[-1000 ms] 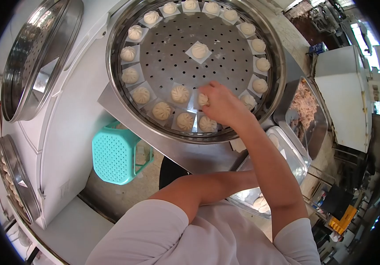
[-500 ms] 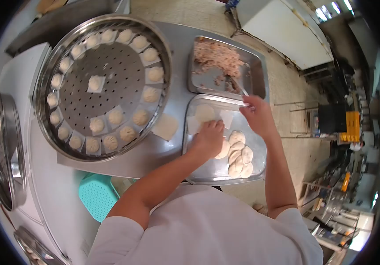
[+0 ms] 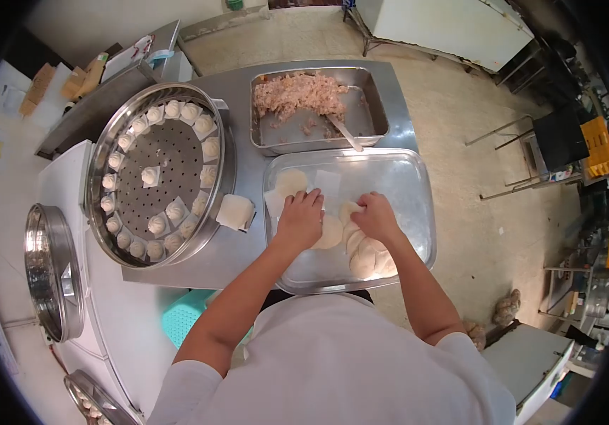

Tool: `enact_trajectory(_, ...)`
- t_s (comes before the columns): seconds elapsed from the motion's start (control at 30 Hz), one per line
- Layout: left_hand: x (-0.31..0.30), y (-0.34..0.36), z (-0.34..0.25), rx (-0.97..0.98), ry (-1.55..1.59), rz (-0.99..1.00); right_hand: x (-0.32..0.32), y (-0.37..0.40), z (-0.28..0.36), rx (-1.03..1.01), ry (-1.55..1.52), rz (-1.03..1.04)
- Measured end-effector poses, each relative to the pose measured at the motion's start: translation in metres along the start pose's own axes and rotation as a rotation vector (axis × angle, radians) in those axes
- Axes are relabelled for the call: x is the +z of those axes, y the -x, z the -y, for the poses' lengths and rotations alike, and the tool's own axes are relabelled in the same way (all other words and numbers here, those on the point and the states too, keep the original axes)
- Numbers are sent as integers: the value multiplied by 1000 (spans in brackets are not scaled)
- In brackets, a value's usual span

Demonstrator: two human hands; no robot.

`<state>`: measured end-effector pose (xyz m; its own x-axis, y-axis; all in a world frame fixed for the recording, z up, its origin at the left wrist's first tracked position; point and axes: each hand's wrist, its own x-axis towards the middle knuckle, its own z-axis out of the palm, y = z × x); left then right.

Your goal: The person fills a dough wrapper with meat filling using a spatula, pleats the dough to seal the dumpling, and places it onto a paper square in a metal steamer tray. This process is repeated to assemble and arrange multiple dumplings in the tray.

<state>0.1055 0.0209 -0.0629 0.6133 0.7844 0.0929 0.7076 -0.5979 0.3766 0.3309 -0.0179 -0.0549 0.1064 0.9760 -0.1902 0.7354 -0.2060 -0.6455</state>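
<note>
My right hand (image 3: 377, 217) pinches the edge of a dough wrapper (image 3: 348, 211) at the top of an overlapping pile of round dough wrappers (image 3: 367, 256). My left hand (image 3: 300, 221) lies palm down with its fingers stretched out, beside a flat dough wrapper (image 3: 291, 183) and partly over another dough wrapper (image 3: 328, 232). White paper squares (image 3: 327, 183) lie near its fingertips. All of these are on a shallow metal tray (image 3: 396, 170). Behind it, a deep metal pan (image 3: 372, 106) holds minced filling (image 3: 297, 93) and a flat-handled spreader (image 3: 345, 132), its blade end in the pan.
To the left, a round perforated steamer tray (image 3: 170, 152) carries pleated buns on paper squares around its rim. A stack of paper squares (image 3: 236, 212) sits against it on the metal table (image 3: 244, 255). A turquoise stool (image 3: 184, 319) stands below the table edge.
My right hand has let go of the spreader and come down to the dough wrappers, pinching one. My left hand stays over the tray. The view has shifted.
</note>
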Motion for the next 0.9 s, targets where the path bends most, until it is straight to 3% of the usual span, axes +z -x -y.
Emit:
enact_trajectory(0.13, -1, 8, -2, -12, 2, -22, -21, -15, 27, 16, -346, 21)
enact_trajectory(0.23, 0, 7, 3, -6, 21, -29, -18, -40, 38, -12, -358, 24)
enact_trajectory(0.33, 1, 14, 11, -4, 83, -49, 11, -63, 6, -53, -89, -236)
enact_trajectory(0.4, -6, 16, 19, -37, 156, -90, -5, -58, -4, 0, -187, -270)
enact_trajectory(0.53, -33, 52, 21, -105, 287, -167, -37, -2, 6, 77, -201, -207)
enact_trajectory(0.73, -48, 120, 31, -237, 498, -144, 5, 58, 40, 0, -213, -68)
enact_trajectory(0.83, -50, 137, 33, -234, 563, -132, 19, 62, 64, -204, -4, -130)
enact_trajectory(0.9, -52, 139, 36, -229, 611, -132, 11, 59, 48, -60, 126, -214)
